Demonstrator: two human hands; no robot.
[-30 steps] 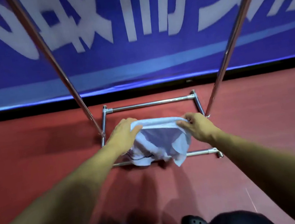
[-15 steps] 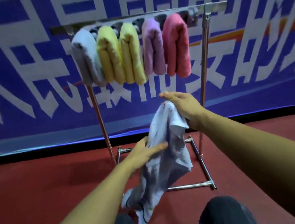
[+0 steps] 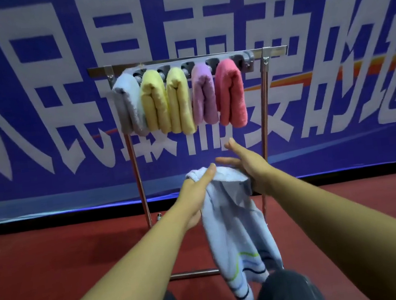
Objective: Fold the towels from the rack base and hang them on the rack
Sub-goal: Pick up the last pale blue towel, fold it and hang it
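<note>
A light blue towel [image 3: 236, 231] with striped ends hangs in front of me, its top edge spread between both hands. My left hand [image 3: 197, 188] grips the top left corner, thumb on top. My right hand [image 3: 248, 168] holds the top right corner against its palm, with two fingers stretched straight toward the rack. The metal rack [image 3: 264, 105] stands just beyond, and its base bar [image 3: 194, 274] lies on the floor. From the top bar hang folded towels: one grey-blue [image 3: 129, 103], two yellow [image 3: 154, 102], one purple [image 3: 203, 93], one pink [image 3: 230, 91].
A blue banner [image 3: 35, 121] with large white characters covers the wall behind the rack. The floor [image 3: 54, 259] is red. My knees in dark trousers [image 3: 288, 292] fill the bottom edge. A free hook [image 3: 246, 59] shows on the bar right of the pink towel.
The towel has been lifted from the rack base and the view has risen to the top bar. My left hand has moved up to the towel's top edge, level with my right.
</note>
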